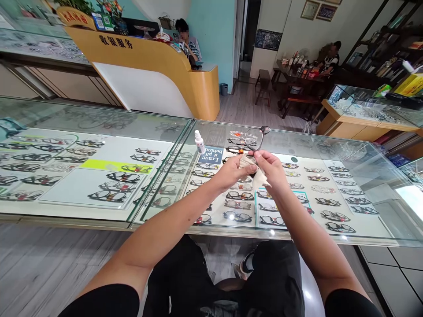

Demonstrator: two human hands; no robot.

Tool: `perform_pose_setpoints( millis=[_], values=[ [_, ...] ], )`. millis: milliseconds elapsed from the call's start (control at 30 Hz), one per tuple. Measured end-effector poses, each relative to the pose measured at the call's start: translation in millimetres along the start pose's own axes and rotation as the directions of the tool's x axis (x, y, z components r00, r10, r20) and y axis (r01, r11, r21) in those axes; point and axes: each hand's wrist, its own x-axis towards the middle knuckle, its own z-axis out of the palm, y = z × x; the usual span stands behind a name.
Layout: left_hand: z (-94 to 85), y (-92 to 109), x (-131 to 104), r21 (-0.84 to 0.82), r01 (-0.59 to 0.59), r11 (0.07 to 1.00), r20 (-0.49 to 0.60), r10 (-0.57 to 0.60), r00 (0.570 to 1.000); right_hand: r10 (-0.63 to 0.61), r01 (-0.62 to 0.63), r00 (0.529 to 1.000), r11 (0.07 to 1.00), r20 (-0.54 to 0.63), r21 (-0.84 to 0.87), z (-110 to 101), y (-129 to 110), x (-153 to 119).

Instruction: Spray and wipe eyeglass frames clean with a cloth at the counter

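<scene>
Over the glass display counter, my left hand [235,171] pinches a cream cloth [261,178] wrapped round the lower part of a pair of glasses [254,140]. Close on its right, my right hand [271,166] is closed on the same glasses, with cloth under its fingers. One lens and part of the dark frame stick up above both hands; the other lens is hidden by cloth and fingers. A white spray bottle [199,142] stands upright on the glass, left of my hands.
The glass counter [380,240] holds rows of eyeglasses beneath its top. Beyond it are a wooden cashier desk [205,90] with a person [191,48] seated behind, another person [328,61] at a far table, and a second glass case [370,108] at the right.
</scene>
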Motion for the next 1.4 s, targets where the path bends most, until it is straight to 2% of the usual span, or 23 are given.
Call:
perform_pose_setpoints(
  millis=[133,233,333,400,533,633,700,733,767,833,867,900,967,1067,1167,1233,1333,1400],
  values=[
    [0.7,-0.8,1.1,-0.032,-0.01,0.999,-0.079,0.007,0.997,0.014,-0.014,1.0,1.0,0.006,0.013,0.6,-0.1,0.1],
    [-3.4,4.4,-1.0,-0.067,0.071,0.995,-0.008,-0.071,0.997,0.034,-0.035,0.999,0.998,0.013,0.046,-2.3,-4.0,0.9],
    [-5.5,5.8,-1.6,-0.057,0.066,0.996,0.053,-0.063,0.997,0.017,-0.017,1.0,0.999,-0.005,0.049,-4.4,-4.6,2.4],
    [-4.4,3.4,-0.2,-0.039,0.027,0.999,0.018,-0.026,0.999,0.015,-0.015,1.0,0.999,-0.009,0.032,-3.8,-2.1,3.3],
    [0.3,0.0,2.6,-0.046,0.003,0.999,-0.117,-0.008,0.993,-0.007,0.007,1.0,1.0,0.021,-0.023,-1.8,1.8,3.8],
    [0.2,5.7,0.9,-0.075,0.038,0.996,-0.123,-0.047,0.991,-0.064,0.065,0.998,0.989,0.012,-0.131,-5.9,-3.3,2.7],
    [-3.3,13.2,-1.6,-0.103,0.087,0.991,-0.099,-0.097,0.99,-0.209,0.189,0.977,0.93,-0.031,-0.315,-12.0,-9.9,1.8],
    [-5.8,17.4,-2.9,-0.113,0.11,0.987,-0.089,-0.12,0.989,-0.337,0.291,0.941,0.849,-0.029,-0.441,-15.6,-13.2,1.5],
    [-8.6,21.6,-4.1,-0.118,0.131,0.984,-0.077,-0.141,0.987,-0.477,0.398,0.879,0.719,0.012,-0.57,-19.1,-16.1,1.5],
    [-14.2,28.8,-5.8,-0.103,0.174,0.979,-0.031,-0.178,0.984,-0.661,0.542,0.724,0.367,0.198,-0.756,-24.8,-19.9,1.7],
    [-16.3,31.4,-6.3,-0.088,0.196,0.977,0.0,-0.197,0.98,-0.682,0.569,0.666,0.2,0.303,-0.798,-26.6,-20.7,1.9],
    [-18.0,33.3,-6.7,-0.074,0.218,0.973,0.032,-0.216,0.976,-0.672,0.573,0.631,0.068,0.387,-0.816,-27.8,-20.8,2.1],
    [-19.8,34.9,-7.0,-0.055,0.25,0.967,0.079,-0.246,0.966,-0.633,0.553,0.608,-0.095,0.479,-0.828,-28.5,-19.7,2.4],
    [-21.3,34.0,-6.8,-0.044,0.281,0.959,0.093,-0.276,0.957,-0.624,0.533,0.584,-0.188,0.519,-0.825,-29.0,-18.7,2.4],
    [-23.9,33.6,-6.0,-0.1,0.268,0.958,0.073,-0.261,0.963,-0.68,0.518,0.536,-0.204,0.501,-0.831,-32.7,-23.2,0.3],
    [-25.8,34.8,-5.1,-0.176,0.233,0.956,0.061,-0.226,0.972,-0.736,0.46,0.501,-0.22,0.456,-0.86,-36.7,-30.3,-3.0],
    [-27.0,38.5,-2.6,-0.296,0.169,0.94,0.043,-0.164,0.985,-0.848,0.38,0.392,-0.204,0.357,-0.902,-41.7,-44.6,-9.7],
    [-26.3,41.0,-0.5,-0.362,0.122,0.924,0.004,-0.129,0.992,-0.91,0.393,0.317,-0.129,0.267,-0.91,-42.7,-53.2,-13.6]
  ],
)
